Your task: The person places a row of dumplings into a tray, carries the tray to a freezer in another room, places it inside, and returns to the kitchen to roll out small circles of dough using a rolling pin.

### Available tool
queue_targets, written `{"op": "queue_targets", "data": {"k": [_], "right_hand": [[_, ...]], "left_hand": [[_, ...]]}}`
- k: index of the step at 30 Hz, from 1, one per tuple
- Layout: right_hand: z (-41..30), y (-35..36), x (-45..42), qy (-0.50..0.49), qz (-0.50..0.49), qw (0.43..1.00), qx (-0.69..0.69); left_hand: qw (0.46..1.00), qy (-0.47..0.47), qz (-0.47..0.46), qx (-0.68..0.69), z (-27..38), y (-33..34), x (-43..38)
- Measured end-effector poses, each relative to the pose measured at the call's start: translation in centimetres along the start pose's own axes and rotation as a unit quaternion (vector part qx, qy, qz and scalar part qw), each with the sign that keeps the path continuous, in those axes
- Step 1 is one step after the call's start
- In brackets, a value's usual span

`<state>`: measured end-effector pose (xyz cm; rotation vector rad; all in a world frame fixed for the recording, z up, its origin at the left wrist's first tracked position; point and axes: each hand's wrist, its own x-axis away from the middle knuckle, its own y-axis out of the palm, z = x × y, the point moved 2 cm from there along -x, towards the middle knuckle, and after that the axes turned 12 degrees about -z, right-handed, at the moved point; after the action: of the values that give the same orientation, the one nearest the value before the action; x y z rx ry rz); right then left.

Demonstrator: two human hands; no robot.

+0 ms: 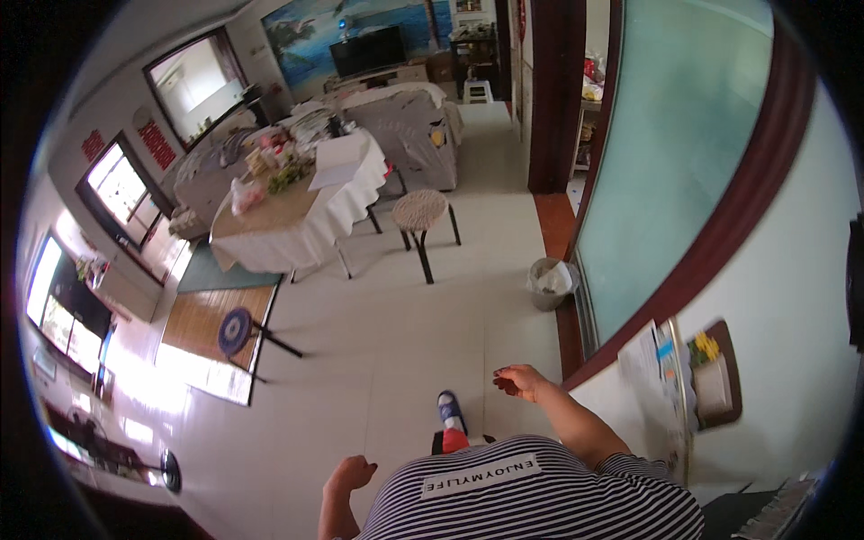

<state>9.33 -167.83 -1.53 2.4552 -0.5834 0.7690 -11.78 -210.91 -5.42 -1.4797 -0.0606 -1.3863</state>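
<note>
My right hand (518,383) hangs out in front of my body over the tiled floor, fingers loosely bent and a little apart, with nothing visible in it. At my other side my left hand (354,472) is beside my striped shirt (526,493), its fingers curled; whether anything is inside them cannot be made out. Between the hands, one foot in a blue slipper (448,405) steps on the tiles. Neither hand touches any furniture. The round stool with a woven cover (420,210) stands farther ahead.
A table with a white cloth (297,233) bears bags, greens and an open box or papers. A low stool (235,333) stands by a bamboo mat (202,317). On the right are a waste bin (550,287), a frosted glass door (682,135) and a wall shelf (722,385). A covered sofa (412,135) stands beyond.
</note>
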Motion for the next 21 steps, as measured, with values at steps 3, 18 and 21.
{"op": "queue_targets", "data": {"k": [3,18,21], "right_hand": [[-4.8,-4.4,-7.9,-0.003,-0.045,0.998,-0.045],[-23.1,-39.1,-25.9,-0.073,0.197,0.915,-0.344],[-32.0,-44.9,-34.0,-0.083,0.218,0.905,-0.357]], "left_hand": [[0.999,-0.02,-0.017,-0.028,0.0,-9.5,-9.2],[0.946,0.301,0.08,-0.095,36.6,-63.0,-45.6],[0.953,0.248,0.045,-0.169,39.1,-68.4,-52.0]]}}
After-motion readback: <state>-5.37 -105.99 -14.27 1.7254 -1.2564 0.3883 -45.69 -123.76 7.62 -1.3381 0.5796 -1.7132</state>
